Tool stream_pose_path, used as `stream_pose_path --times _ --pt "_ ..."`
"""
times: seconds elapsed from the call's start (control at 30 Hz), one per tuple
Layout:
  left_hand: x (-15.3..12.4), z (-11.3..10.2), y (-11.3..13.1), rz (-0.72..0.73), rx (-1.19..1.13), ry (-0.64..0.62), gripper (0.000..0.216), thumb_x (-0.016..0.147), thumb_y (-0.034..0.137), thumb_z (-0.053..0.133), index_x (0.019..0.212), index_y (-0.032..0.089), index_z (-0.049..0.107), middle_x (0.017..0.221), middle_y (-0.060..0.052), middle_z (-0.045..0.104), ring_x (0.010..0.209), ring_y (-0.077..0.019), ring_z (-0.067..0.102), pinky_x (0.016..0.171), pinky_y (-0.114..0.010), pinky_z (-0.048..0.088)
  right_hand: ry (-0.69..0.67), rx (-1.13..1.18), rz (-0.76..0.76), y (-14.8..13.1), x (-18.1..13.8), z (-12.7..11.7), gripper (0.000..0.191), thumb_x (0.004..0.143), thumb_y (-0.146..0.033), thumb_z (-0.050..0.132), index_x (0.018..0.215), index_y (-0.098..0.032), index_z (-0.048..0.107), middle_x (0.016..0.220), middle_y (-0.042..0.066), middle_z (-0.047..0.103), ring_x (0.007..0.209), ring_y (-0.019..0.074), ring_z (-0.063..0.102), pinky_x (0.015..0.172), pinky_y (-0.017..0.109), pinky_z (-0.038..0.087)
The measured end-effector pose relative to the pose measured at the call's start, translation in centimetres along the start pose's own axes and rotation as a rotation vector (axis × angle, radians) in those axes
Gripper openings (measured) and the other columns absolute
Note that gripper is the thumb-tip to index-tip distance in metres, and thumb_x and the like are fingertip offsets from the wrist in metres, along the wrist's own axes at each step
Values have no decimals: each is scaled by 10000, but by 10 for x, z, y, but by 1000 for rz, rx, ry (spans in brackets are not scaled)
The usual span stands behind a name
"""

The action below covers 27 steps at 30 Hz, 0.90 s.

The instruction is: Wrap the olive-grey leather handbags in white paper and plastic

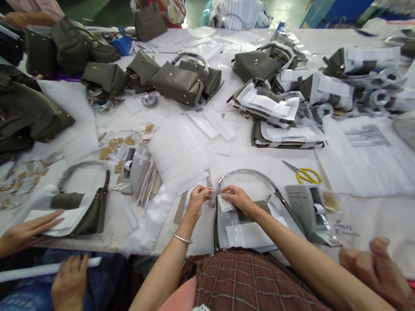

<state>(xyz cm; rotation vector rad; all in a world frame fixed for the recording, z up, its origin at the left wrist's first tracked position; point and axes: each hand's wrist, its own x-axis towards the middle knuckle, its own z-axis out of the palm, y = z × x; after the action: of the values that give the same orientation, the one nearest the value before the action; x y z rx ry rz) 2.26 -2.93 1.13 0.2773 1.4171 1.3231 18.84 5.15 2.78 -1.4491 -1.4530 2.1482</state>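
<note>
An olive-green handbag point(251, 212) lies on the table in front of me, with white sheets on it. Its arched handle point(256, 172) appears wrapped in clear film. At the left base of that handle, my left hand point(198, 200) is closed in a pinch; what is between its fingertips is too small to make out. My right hand point(238, 199) reaches over the bag, thumb and fingers closed at a small white tag point(225, 203). The two hands' fingertips are a short gap apart.
Yellow-handled scissors point(308, 175) and a grey tape dispenser point(305, 209) lie to the right. Another tape dispenser point(135, 167) stands left. A co-worker's hand point(35, 231) rests on another handbag point(95, 210). More bags point(178, 82) and a white sheet stack point(179, 151) lie beyond.
</note>
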Motion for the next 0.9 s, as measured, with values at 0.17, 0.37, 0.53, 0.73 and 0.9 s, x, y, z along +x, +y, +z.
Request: stream_pose_path --times 0.17,0.37,0.53,0.73,0.9 --pt "1 0 -5 -11 -33 38 233 690 336 684 751 186 516 770 -6 646 768 -153 673 714 -291 561 -118 186 85 -8 -4 -1 351 650 -385 713 917 -158 695 750 11 682 666 135 579 645 263 461" --pt "7 4 -5 -11 -15 85 256 676 318 694 766 190 492 805 -23 690 751 -169 700 666 -284 572 -355 443 101 -16 -17 -10 544 556 -165 759 1092 -185 670 1159 84 699 1113 223 627 997 356 454" --pt "10 5 -5 33 47 150 247 680 298 680 777 185 482 803 -27 696 697 -151 702 590 -241 552 -182 388 104 -2 -10 -4 482 577 -191 781 1043 -193 654 967 45 725 920 191 682 859 320 506" --pt "15 1 -8 -5 58 207 354 649 336 747 784 196 451 696 21 635 636 -155 697 518 -212 519 177 -150 -83 2 10 8 87 747 -282 667 726 -199 650 679 -35 550 685 125 531 660 244 435" --pt "20 -3 -9 -29 18 161 386 608 337 780 755 202 450 687 37 612 630 -138 677 566 -222 523 286 -223 -179 4 14 7 72 685 -217 742 695 -211 671 894 0 611 911 160 551 785 246 438"
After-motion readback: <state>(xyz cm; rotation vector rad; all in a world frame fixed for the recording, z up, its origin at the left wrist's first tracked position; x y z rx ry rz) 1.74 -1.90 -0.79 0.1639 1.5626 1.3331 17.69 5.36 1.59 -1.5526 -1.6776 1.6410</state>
